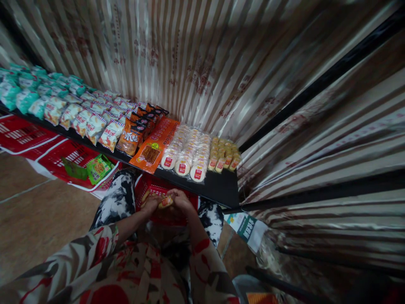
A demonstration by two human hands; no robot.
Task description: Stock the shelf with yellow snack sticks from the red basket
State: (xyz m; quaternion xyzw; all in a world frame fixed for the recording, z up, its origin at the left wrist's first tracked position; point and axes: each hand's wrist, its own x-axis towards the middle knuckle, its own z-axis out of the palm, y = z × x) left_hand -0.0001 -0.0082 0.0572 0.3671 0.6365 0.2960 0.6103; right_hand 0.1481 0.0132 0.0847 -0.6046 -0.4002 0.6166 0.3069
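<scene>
My left hand (pixel 150 203) and my right hand (pixel 182 200) meet over a red plastic basket (pixel 152 185) on my lap and together hold a small wrapped snack (pixel 166 202). Just beyond the basket is a black shelf (pixel 221 185). Rows of small yellow-wrapped snacks (pixel 224 154) lie at its right end. Beside them are round white cakes in clear wrap (pixel 190 154), then an orange flat packet (pixel 155 145).
Further left the shelf carries orange bags (pixel 131 139), white-and-red bags (pixel 91 122) and teal packets (pixel 19 90). Striped curtain (pixel 205 59) hangs behind and to the right. Green packets (pixel 96 169) lie on red cartons (pixel 47 152) on the floor at left.
</scene>
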